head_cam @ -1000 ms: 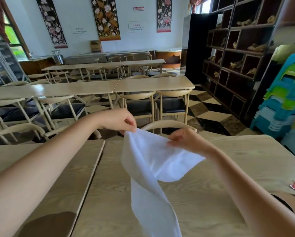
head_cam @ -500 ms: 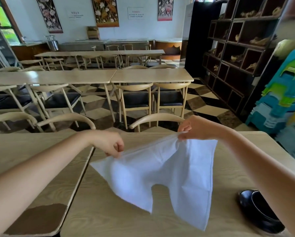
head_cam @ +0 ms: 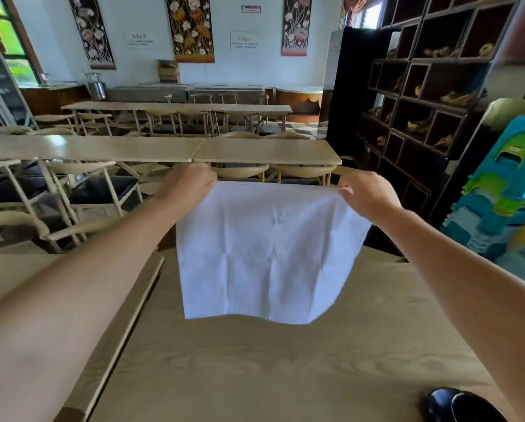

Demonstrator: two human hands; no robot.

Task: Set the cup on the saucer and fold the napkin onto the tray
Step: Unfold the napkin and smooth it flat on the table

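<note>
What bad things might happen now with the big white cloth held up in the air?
1. The napkin hangs from just its top corners, pinched by the left hand and right hand. If one pinch slips, it may flop crumpled onto the table.
2. It is spread wide and blocks the view behind it, so laying it down could go crooked.
3. A black dish sits near the right arm; a low sweep might knock it.

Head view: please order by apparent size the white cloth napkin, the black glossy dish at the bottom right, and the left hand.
1. White cloth napkin, clearly the largest.
2 and 3. Left hand and black glossy dish: they look similar; the dish is cut off by the frame edge and nearer the camera, so I do not rank them.
</note>
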